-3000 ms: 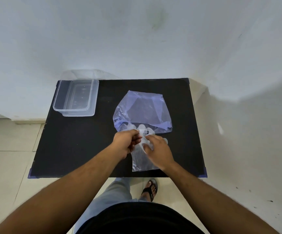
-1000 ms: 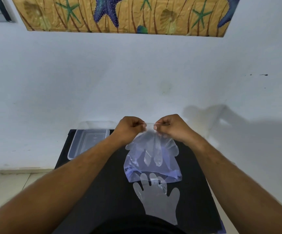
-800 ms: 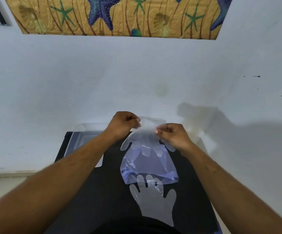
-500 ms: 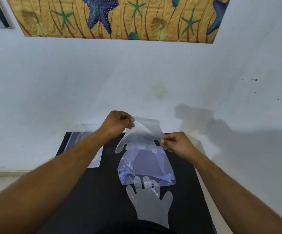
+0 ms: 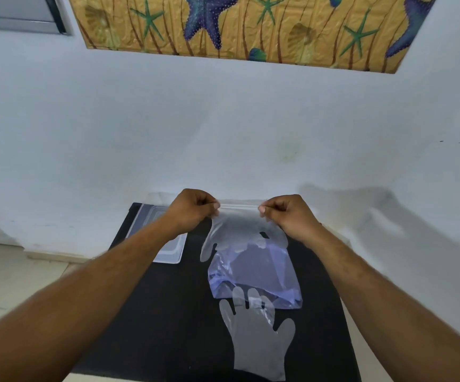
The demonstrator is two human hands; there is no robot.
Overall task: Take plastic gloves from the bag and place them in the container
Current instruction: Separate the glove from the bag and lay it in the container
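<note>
A clear plastic glove (image 5: 239, 230) hangs in the air above the black table (image 5: 162, 312), fingers pointing down. My left hand (image 5: 193, 209) pinches one corner of its cuff and my right hand (image 5: 284, 213) pinches the other, stretching the cuff flat between them. Below it lies the bluish plastic bag (image 5: 253, 277). A second clear glove (image 5: 259, 343) lies flat on the table in front of the bag, its fingertips at the bag's mouth. The clear rectangular container (image 5: 168, 252) sits at the table's back left, partly hidden by my left forearm.
A white wall stands right behind the table, with a starfish picture (image 5: 250, 26) high on it. Tiled floor (image 5: 16, 277) shows to the left of the table. My two forearms cross the table's left and right sides.
Half a second ago the glove hung slack with my right hand lower. Now both hands are level and the cuff is pulled taut between them, slightly further apart.
</note>
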